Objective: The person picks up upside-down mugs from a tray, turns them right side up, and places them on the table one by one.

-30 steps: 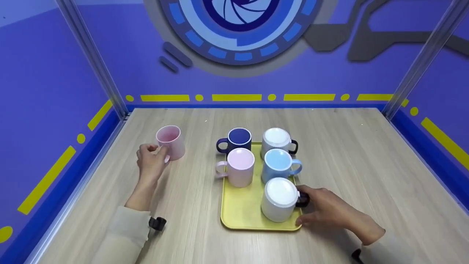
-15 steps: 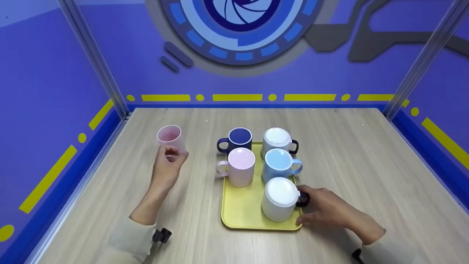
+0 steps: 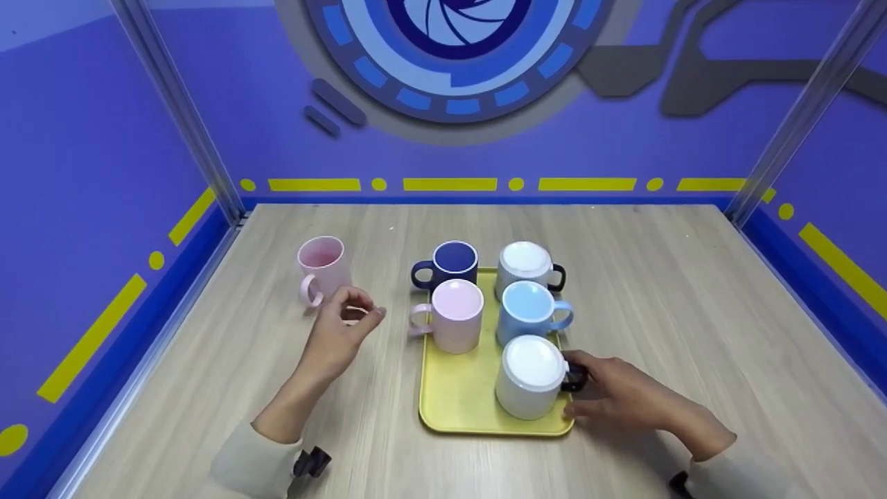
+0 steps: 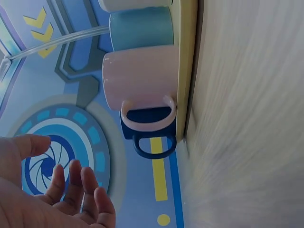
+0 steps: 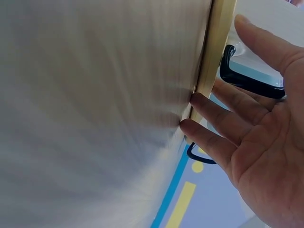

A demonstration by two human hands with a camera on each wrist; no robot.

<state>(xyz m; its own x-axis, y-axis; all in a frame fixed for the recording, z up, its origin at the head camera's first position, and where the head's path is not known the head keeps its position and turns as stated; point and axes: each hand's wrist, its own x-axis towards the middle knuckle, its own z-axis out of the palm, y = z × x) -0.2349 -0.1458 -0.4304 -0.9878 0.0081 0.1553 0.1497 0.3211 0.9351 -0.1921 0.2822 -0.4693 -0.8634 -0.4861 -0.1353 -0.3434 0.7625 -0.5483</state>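
My left hand (image 3: 336,336) is over the wood tabletop, between the lone pink mug (image 3: 332,274) and the yellow tray (image 3: 454,402). In the left wrist view its fingers (image 4: 73,185) are loosely bent with nothing between them. The lone mug stands upright, its handle toward me. My right hand (image 3: 624,391) is at the tray's near right corner, beside a white mug (image 3: 523,395) with a black handle (image 5: 251,83). In the right wrist view, that handle lies between the thumb and the extended fingers (image 5: 213,116), whose tips reach the tray's edge.
Also on the tray are a pale pink mug (image 3: 457,329), a light blue mug (image 3: 520,322), a navy mug (image 3: 454,274) and another white mug (image 3: 523,274) with a black handle. Purple-blue panels (image 3: 229,118) enclose the table (image 3: 658,277) at the back and sides.
My left hand has let go of the lone pink mug's handle and moved right and toward me, away from it. The right hand has stayed almost still beside the white mug.
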